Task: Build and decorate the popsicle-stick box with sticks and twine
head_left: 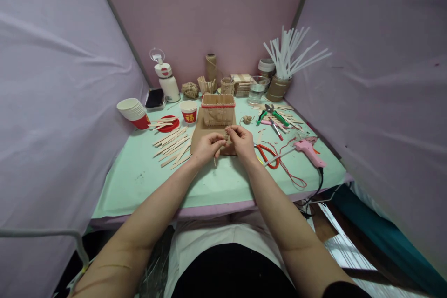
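Both my hands meet over a brown cardboard sheet (199, 137) at the middle of the green table (139, 177). My left hand (206, 147) pinches a thin wooden stick that points down from its fingers. My right hand (240, 141) is closed on a small tan piece (227, 138), maybe twine or wood, held between the two hands. Just behind them stands a small box of craft sticks (218, 109) with a red trim.
Loose craft sticks (172, 145) lie at the left, with paper cups (134, 111), a red cup (189, 111) and a red lid (168, 124). At the right lie red scissors (269, 154), a pink glue gun (310, 151), pliers (274, 115) and red cord. Glue sticks (289, 56) stand at the back.
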The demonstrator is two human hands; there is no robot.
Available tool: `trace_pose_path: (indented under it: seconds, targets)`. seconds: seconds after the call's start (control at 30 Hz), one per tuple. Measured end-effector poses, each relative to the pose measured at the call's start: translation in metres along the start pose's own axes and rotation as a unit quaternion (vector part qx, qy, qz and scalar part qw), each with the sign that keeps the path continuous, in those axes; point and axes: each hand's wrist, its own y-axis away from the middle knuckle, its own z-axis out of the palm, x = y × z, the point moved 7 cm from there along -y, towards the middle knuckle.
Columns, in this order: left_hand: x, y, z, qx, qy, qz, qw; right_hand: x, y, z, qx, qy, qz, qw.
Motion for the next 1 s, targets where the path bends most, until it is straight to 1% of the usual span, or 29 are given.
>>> trace_pose_path:
  seconds: [0.07, 0.13, 0.27, 0.33, 0.47, 0.6, 0.73, 0.87, 1.0]
  targets:
    - [-0.002, -0.001, -0.001, 0.001, 0.019, 0.0, 1.0, 0.002, 0.0, -0.001, 0.002, -0.007, 0.015, 1.0]
    - [-0.002, -0.002, -0.003, 0.003, 0.022, 0.012, 1.0, 0.003, -0.001, 0.0, -0.003, -0.007, 0.015, 1.0]
    - [0.001, -0.002, -0.01, 0.027, -0.044, 0.023, 0.998, -0.001, 0.0, 0.002, -0.021, 0.014, -0.018, 1.0]
    - [0.004, -0.002, -0.013, 0.043, -0.056, 0.023, 0.997, -0.005, 0.001, 0.004, -0.028, 0.029, -0.04, 0.998]
    - [0.006, -0.001, -0.013, 0.042, -0.023, 0.015, 0.999, -0.011, 0.005, 0.007, -0.038, 0.04, -0.056, 0.997]
    - [0.002, -0.002, -0.012, 0.041, 0.005, -0.005, 0.999, -0.014, 0.006, 0.007, -0.038, 0.051, -0.057, 0.996]
    - [-0.003, -0.003, -0.013, 0.041, 0.031, -0.021, 0.998, -0.008, 0.003, 0.007, -0.038, 0.031, -0.046, 0.998]
    - [-0.003, -0.003, -0.01, 0.023, 0.04, -0.028, 0.999, -0.002, 0.002, 0.007, -0.047, 0.021, -0.021, 0.998]
    - [-0.003, -0.002, -0.01, 0.032, 0.069, -0.034, 0.996, 0.0, 0.003, 0.008, -0.048, -0.002, 0.025, 0.999]
